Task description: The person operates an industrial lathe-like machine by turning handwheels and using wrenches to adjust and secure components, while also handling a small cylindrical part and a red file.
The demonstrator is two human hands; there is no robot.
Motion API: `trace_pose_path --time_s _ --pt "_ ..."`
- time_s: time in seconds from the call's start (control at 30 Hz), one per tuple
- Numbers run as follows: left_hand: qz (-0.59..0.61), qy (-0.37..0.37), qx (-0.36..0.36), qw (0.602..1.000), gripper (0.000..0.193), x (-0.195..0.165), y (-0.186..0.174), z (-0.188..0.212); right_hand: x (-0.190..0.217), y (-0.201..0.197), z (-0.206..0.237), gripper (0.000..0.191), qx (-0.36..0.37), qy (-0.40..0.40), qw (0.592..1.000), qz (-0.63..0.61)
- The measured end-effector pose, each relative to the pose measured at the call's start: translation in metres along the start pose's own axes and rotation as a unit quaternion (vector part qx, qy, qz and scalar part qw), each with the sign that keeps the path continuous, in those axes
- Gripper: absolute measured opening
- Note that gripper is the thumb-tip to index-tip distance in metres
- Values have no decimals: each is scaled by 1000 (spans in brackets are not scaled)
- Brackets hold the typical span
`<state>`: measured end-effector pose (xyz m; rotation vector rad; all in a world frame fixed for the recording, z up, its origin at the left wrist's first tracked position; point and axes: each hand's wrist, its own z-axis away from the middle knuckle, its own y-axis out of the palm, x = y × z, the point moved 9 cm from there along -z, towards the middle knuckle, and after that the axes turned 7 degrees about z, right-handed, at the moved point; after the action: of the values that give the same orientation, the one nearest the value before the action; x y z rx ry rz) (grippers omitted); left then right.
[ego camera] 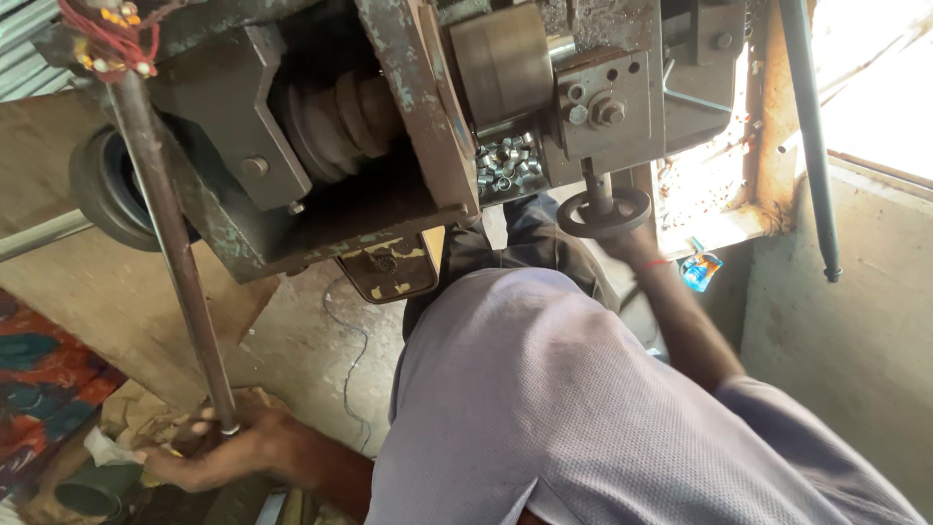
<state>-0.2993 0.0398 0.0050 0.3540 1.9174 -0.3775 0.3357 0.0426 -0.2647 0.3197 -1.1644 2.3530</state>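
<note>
Steel rod [170, 243], long and dull, is gripped near its lower end by the left hand [209, 452], whose fingers are wrapped around it; the rod runs up at a slant to the top left of a heavy, worn machine [389, 126]. A round black handwheel [603, 211] on the machine's front is reached by the right hand [622, 243]; its fingers are blurred, so their grip cannot be told. Small shiny metal pieces [505, 160] are heaped in a recess just left of the handwheel.
</note>
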Motion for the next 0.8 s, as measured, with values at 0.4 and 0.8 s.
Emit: trace_pose_path --time_s 0.4,0.8 --pt "44 -105 -115 987 50 16 -12 -9 -5 -23 22 36 -69 78 944 -312" --pt "13 -125 -113 986 64 11 -6 -5 -9 -13 79 85 -235 313 819 -420"
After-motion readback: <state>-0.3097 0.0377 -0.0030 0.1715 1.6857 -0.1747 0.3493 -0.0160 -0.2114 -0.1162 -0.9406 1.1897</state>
